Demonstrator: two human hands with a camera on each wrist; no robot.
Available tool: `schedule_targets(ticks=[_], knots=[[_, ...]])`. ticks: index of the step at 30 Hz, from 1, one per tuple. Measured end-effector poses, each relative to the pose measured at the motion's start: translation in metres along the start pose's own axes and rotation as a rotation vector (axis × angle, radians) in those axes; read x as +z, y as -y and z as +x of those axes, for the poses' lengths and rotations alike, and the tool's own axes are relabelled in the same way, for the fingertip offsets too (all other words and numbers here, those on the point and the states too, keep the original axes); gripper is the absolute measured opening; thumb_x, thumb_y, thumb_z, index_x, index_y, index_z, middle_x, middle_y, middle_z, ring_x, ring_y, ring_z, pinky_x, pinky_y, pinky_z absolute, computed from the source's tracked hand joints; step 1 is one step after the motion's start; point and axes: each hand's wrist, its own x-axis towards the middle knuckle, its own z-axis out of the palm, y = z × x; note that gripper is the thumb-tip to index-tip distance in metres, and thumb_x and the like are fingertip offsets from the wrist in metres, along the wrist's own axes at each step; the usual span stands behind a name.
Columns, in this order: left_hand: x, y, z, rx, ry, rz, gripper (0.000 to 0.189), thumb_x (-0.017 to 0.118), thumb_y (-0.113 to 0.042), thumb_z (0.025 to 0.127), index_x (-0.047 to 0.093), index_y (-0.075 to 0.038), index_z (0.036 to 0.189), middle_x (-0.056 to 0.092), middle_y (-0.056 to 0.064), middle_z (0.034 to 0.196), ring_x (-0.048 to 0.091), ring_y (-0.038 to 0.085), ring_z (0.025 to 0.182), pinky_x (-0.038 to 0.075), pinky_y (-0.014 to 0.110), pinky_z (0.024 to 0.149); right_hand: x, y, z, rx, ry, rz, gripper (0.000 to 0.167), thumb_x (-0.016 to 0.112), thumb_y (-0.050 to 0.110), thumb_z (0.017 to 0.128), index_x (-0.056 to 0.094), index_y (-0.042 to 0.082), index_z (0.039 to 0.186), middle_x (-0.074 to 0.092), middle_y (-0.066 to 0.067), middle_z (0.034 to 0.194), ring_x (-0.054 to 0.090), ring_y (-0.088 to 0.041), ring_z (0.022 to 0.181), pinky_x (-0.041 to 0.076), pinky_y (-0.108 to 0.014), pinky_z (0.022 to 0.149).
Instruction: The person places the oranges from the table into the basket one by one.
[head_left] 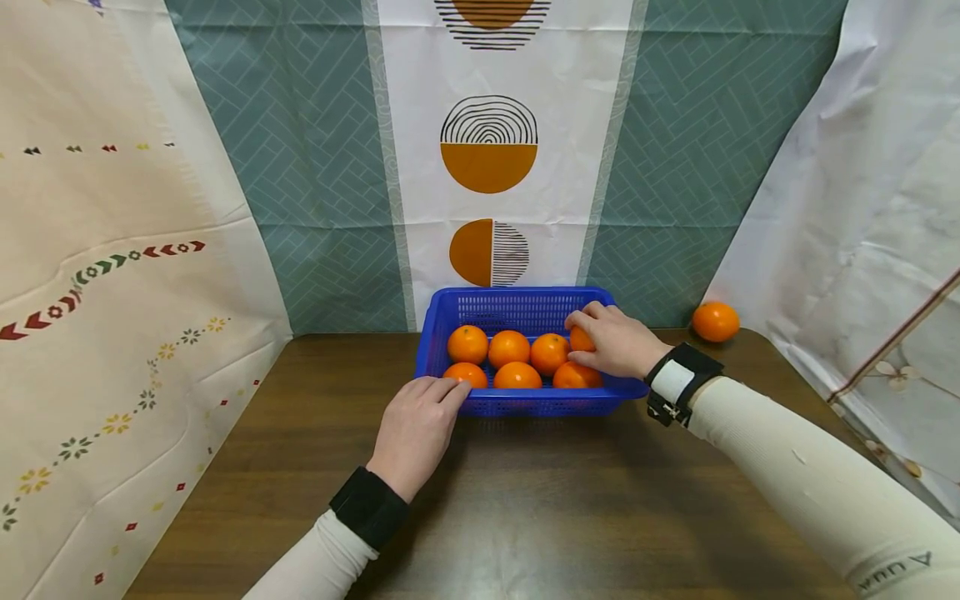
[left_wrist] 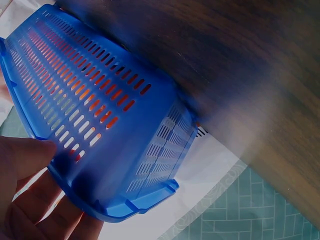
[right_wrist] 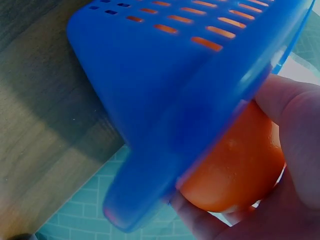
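Note:
A blue plastic basket [head_left: 536, 405] with slotted walls stands on the table and holds several oranges [head_left: 517, 376] in two rows. At its near left corner my left hand [head_left: 420, 429] grips the rim. In the left wrist view the thumb [left_wrist: 30, 156] lies against the outer wall and the other fingers reach over the rim. My right hand [head_left: 618, 340] is at the basket's right end, its fingers curled round an orange [right_wrist: 240, 160]. That orange is partly hidden by the hand in the head view and by the basket wall in the right wrist view.
One more orange [head_left: 716, 322] lies at the table's back right corner, outside the basket. The brown wooden table [head_left: 540, 508] meets a hanging patterned cloth [head_left: 330, 208] just behind the basket. Pale cloths hang at the left and right sides.

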Motion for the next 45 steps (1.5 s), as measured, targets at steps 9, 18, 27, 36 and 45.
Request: schedule_targets(ticks=[9,18,27,36,45], knots=[[0.0005,-0.0004,-0.0004,-0.001,0.001,-0.001,0.036,0.088,-0.004,0.094,0.080,-0.008,0.129,0.080,0.009,0.118,0.074,0.028,0.104,0.062,0.043,0.102,0.0027,-0.0031,0.0009,0.011,0.010,0.001,0.048,0.081,0.031,0.102,0.068,0.007,0.141,0.062,-0.023,0.135,0.061,-0.043,0.118,0.057,-0.061,0.106],[0.0002,-0.0006,-0.0007,-0.003,0.010,0.001,0.037,0.089,-0.005,0.094,0.080,-0.007,0.130,0.080,0.009,0.118,0.074,0.027,0.104,0.061,0.043,0.102,0.0052,-0.0055,0.0009,0.010,0.014,0.004,0.046,0.081,0.031,0.103,0.068,0.007,0.140,0.061,-0.024,0.138,0.059,-0.044,0.121,0.055,-0.061,0.108],[0.0001,-0.0008,-0.0002,-0.006,0.013,-0.001,0.039,0.090,-0.005,0.092,0.080,-0.007,0.130,0.080,0.009,0.119,0.074,0.027,0.104,0.062,0.043,0.102,0.0087,-0.0079,0.0015,0.000,0.011,0.003,0.050,0.081,0.030,0.103,0.067,0.006,0.145,0.058,-0.025,0.143,0.057,-0.047,0.127,0.051,-0.065,0.112],[0.0010,0.0003,-0.0009,-0.004,0.017,0.001,0.037,0.088,-0.006,0.095,0.080,-0.008,0.131,0.080,0.009,0.119,0.074,0.028,0.105,0.061,0.044,0.102,0.0068,-0.0050,-0.0014,-0.010,0.008,0.024,0.047,0.079,0.024,0.104,0.067,0.006,0.145,0.058,-0.026,0.145,0.057,-0.049,0.130,0.050,-0.066,0.114],[0.0008,0.0015,0.0000,-0.002,0.012,-0.005,0.036,0.087,-0.005,0.095,0.080,-0.007,0.130,0.080,0.009,0.118,0.074,0.028,0.104,0.062,0.044,0.101,0.0055,-0.0073,-0.0022,-0.027,-0.014,0.017,0.039,0.079,0.015,0.103,0.070,0.004,0.139,0.060,-0.026,0.141,0.060,-0.047,0.126,0.052,-0.064,0.112]])
